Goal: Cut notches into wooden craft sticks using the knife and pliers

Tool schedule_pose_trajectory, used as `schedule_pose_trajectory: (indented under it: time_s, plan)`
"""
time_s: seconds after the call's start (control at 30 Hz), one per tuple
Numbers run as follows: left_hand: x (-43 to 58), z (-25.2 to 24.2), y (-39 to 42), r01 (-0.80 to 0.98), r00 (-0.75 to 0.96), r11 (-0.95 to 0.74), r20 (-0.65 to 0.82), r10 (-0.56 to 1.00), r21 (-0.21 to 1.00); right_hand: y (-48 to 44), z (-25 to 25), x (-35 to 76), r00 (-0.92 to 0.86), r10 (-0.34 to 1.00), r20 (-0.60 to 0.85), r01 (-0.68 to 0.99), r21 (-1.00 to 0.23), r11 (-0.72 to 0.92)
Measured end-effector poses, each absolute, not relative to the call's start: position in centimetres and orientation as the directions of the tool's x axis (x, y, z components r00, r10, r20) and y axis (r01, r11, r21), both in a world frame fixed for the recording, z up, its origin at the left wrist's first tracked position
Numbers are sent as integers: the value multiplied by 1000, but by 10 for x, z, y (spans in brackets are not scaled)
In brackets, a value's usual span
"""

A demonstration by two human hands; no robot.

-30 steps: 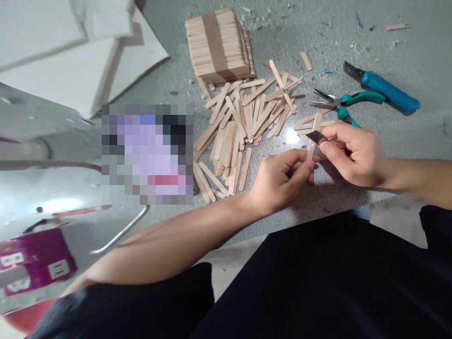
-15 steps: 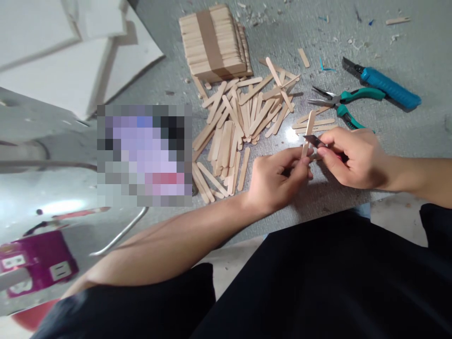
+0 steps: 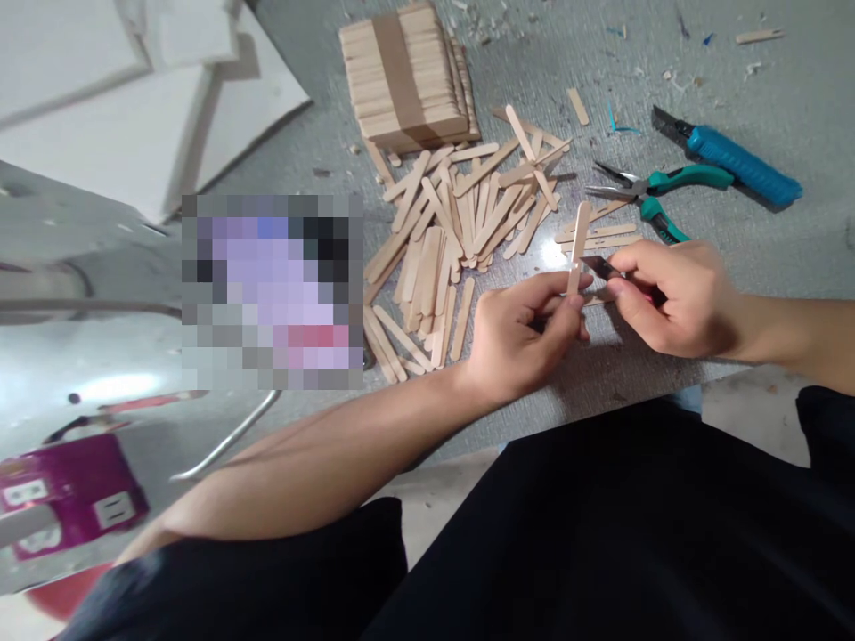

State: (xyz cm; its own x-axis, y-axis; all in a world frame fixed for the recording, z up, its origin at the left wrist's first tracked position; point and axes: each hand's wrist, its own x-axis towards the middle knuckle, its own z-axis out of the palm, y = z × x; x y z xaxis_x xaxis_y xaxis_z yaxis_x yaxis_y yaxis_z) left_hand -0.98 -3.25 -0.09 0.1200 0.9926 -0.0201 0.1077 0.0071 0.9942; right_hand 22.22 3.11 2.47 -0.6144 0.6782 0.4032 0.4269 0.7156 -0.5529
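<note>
My left hand (image 3: 531, 334) pinches a wooden craft stick (image 3: 581, 233) near its lower end, and the stick points up and away from me. A pale notch shows on its edge about midway. In my right hand (image 3: 668, 294) is a dark knife blade (image 3: 599, 266), gripped between thumb and fingers; its tip is just right of the stick, very close to the notch. My palm and fingers hide the rest of the blade. Behind my hands, several craft sticks (image 3: 605, 240) lie on the table, some with small notches.
Loose craft sticks (image 3: 427, 276) are heaped left of my hands, below a banded bundle (image 3: 401, 76). Long-nose pliers (image 3: 641, 187) and a blue utility knife (image 3: 741, 165) lie at the right. White boards (image 3: 100, 116) and a purple power outlet box (image 3: 73, 494) are at the left.
The blade tip has drawn slightly right, from across the stick to beside it, uncovering the notch. The stick has tilted a little more upright. Both hands keep their grips.
</note>
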Motion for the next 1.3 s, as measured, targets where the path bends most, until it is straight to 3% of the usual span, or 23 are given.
schedule_pose_trajectory:
  time_s: [0.2,0.6,1.0,1.13,1.3]
  plan:
    - [-13,1,-29,40,136,8,-13,991,999,35,26,224,-635,706,312,375,-675,636]
    - [-15,1,-27,198,154,-49,19,988,979,43,42,221,-673,739,24,352,-869,349]
    - [-10,3,-32,394,142,-122,71,987,911,37,39,219,-647,756,-103,386,-899,208]
    - [-10,6,-32,416,139,-135,84,987,899,36,39,217,-616,785,-67,443,-854,275]
    - [-9,7,-33,498,141,-213,164,976,841,31,43,216,-602,798,19,564,-698,442]
